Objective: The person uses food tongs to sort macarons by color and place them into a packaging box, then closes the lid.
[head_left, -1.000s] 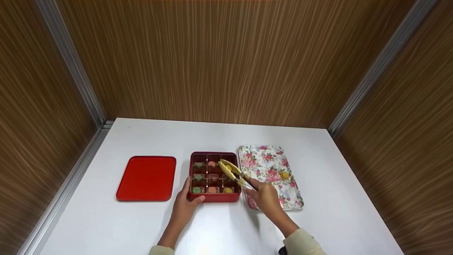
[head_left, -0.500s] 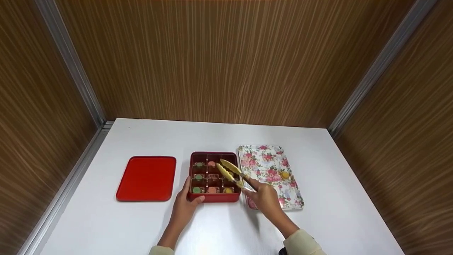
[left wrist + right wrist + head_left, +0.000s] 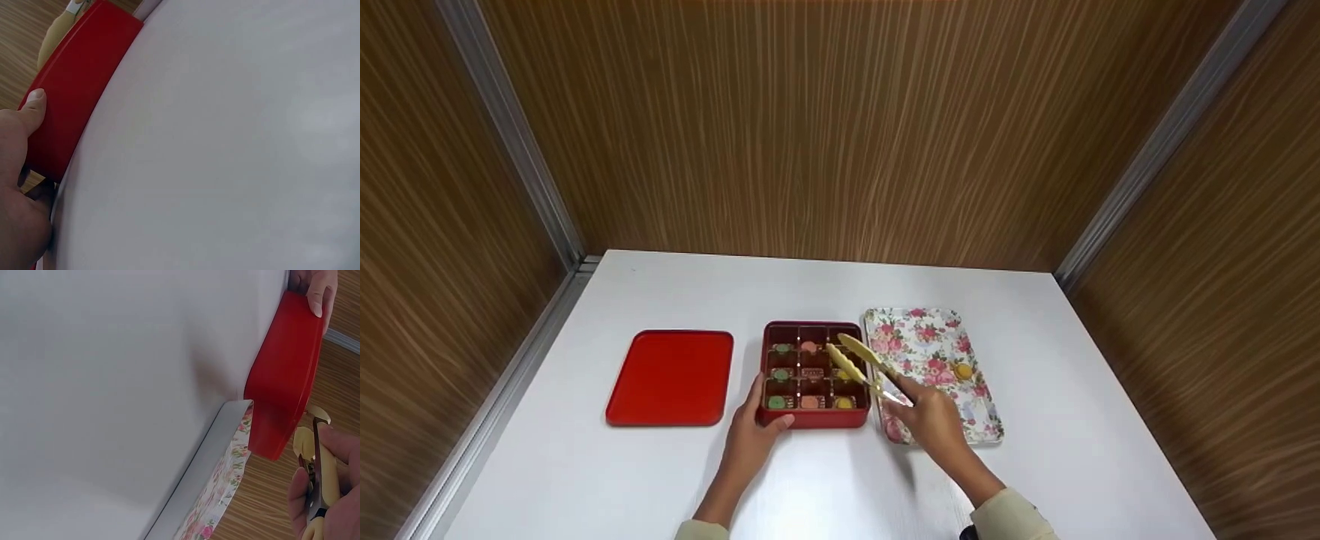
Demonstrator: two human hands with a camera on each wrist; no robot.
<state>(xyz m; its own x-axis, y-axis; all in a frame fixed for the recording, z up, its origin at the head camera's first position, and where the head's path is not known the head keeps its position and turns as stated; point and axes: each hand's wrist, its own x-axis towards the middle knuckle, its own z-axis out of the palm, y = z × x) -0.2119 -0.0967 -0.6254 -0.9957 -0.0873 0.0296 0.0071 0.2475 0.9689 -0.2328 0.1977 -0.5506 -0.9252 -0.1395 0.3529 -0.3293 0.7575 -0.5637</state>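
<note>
My left hand [image 3: 751, 442] grips the near left corner of a red box [image 3: 825, 418], its thumb on the front wall. Clear dividers split the box into compartments. Small round pieces that look like macarons lie inside: green [image 3: 776, 403] in the left column, pink [image 3: 812, 403] in the middle, yellow [image 3: 845, 403] at right. With my right hand [image 3: 936, 421] I hold yellow-tipped serving tongs [image 3: 851, 365] above the right column. Their tips stand apart, and I see nothing pinched between them. A yellow macaron shows under the tongs; the far right compartment is partly hidden.
A floral tray [image 3: 919, 337] stands against the box's right side, with one yellow macaron [image 3: 963, 371] on it. A flat red lid [image 3: 671, 379] lies to the left on the white table [image 3: 720, 289]. Wood-grain panels [image 3: 840, 135] rise at the back and sides.
The tongs held a yellow macaron over the right column, dipped, and let it go into the box. Now they have spread and shifted slightly right. My left hand has stayed still.
</note>
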